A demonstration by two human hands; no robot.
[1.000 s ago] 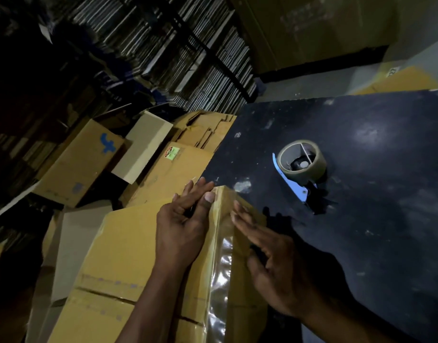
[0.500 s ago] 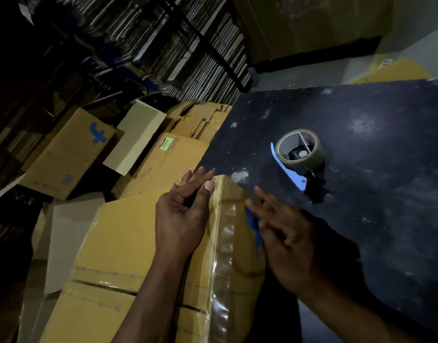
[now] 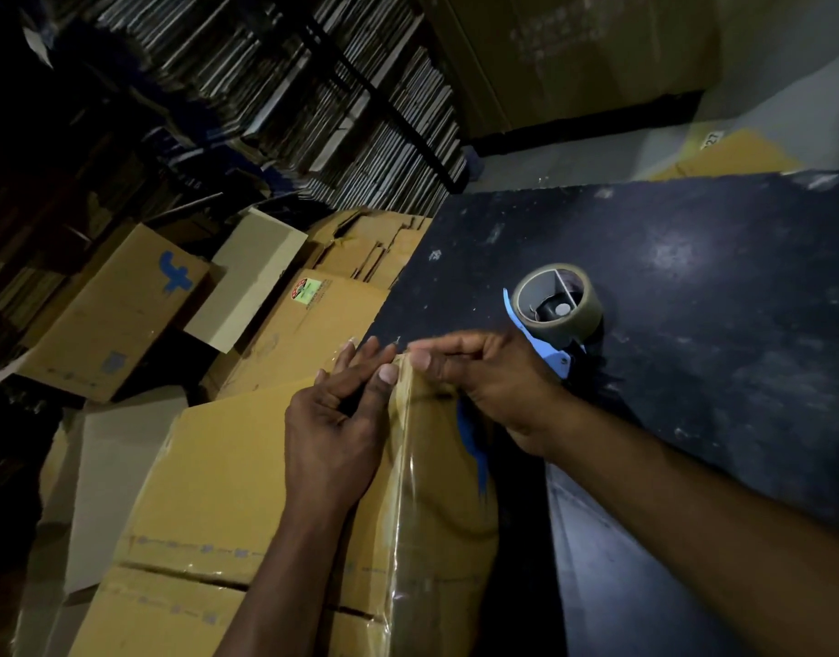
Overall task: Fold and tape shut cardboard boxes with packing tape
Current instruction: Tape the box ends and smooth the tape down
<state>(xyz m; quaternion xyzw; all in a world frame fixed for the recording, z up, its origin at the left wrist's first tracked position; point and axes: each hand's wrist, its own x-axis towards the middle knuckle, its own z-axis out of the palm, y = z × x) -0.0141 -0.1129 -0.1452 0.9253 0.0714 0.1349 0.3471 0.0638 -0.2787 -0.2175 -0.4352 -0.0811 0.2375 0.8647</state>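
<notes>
While the box stands against the desk's near-left edge, its far top corner is held by both hands. The left hand lies on the box's top, fingers mostly straight, thumb pressed on the tape along the edge. The right hand is curled, thumb and fingers pinching the tape end at the corner. The glossy tape is seen running down the box's right edge toward the near side. A tape roll on a blue dispenser rests on the desk just right of the right hand; the dark desktop is open further right. More boxes are crowded left and far, leaving little room there.
</notes>
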